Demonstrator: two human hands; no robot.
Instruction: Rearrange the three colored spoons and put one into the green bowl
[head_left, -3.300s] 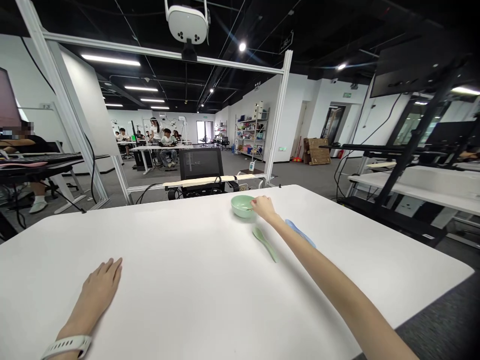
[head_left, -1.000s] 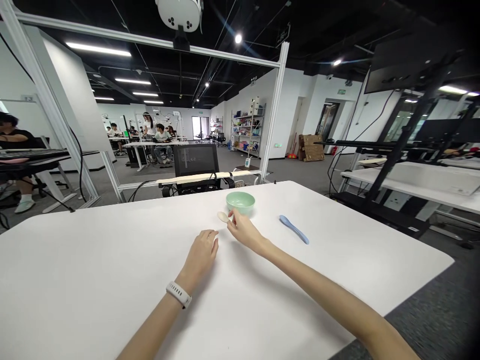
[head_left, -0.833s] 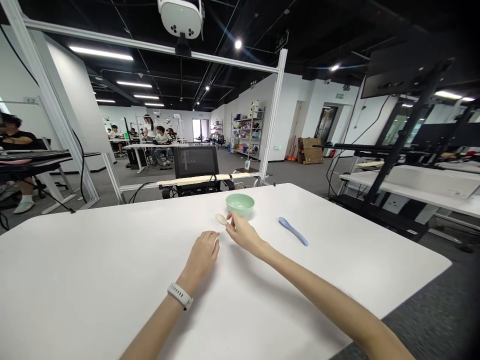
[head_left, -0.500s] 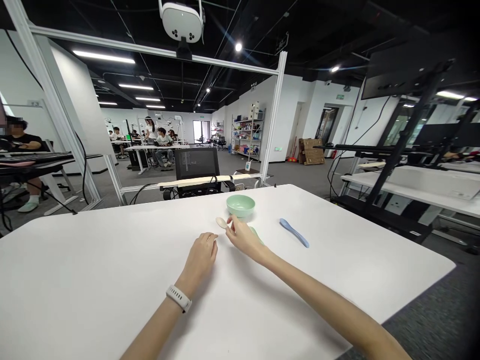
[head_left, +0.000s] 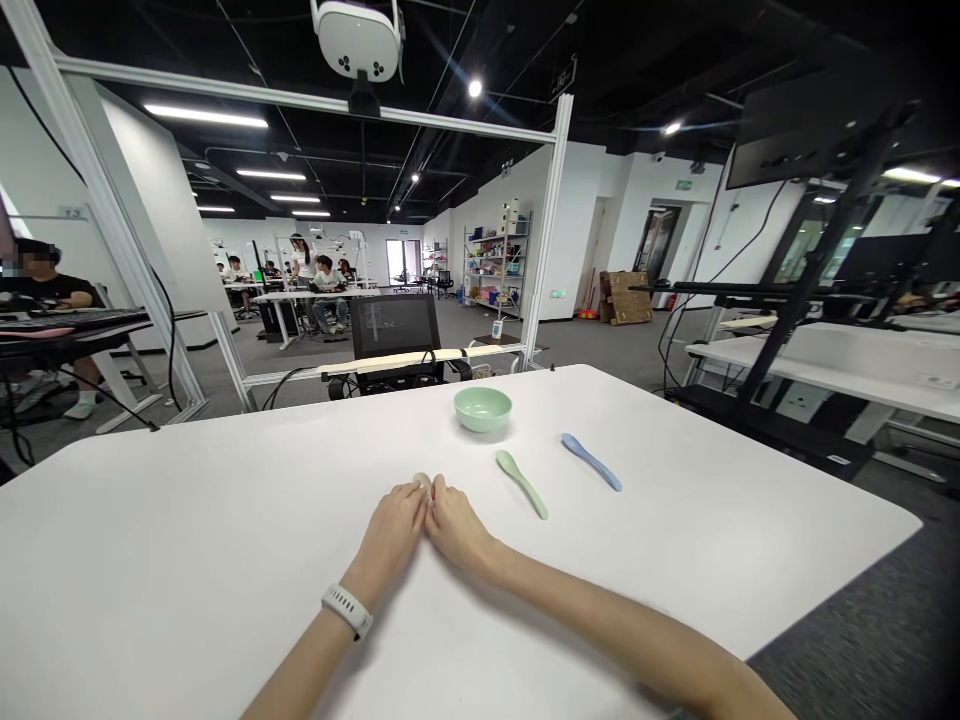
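From where I stand, both hands are together over the middle of the white counter (head_left: 247, 520), well in from its far edge, and their fingertips meet. Between them pokes the pale head of the cream spoon (head_left: 423, 481), pointing toward the far edge; its handle is hidden by the fingers. The right hand (head_left: 459, 525) is drawn in narrow, thumb and fingers pinched at the spoon. The left hand (head_left: 394, 522) is bent up against it from the other side, its fingers close together, though I can't tell whether it truly grips the spoon or only touches it. A light band (head_left: 347, 611) circles the left wrist.

The green bowl (head_left: 483, 412) sits upright close to the far edge, a little left of the far right corner. Nearer the hands lies the green spoon (head_left: 521, 484), just apart from the bowl, its head toward the far edge and its handle slanting to the near right corner. The blue spoon (head_left: 591, 462) lies at much the same slant, closer to the right edge. Beyond the far edge stand a dark chair (head_left: 397, 325) and a metal frame (head_left: 552, 220).
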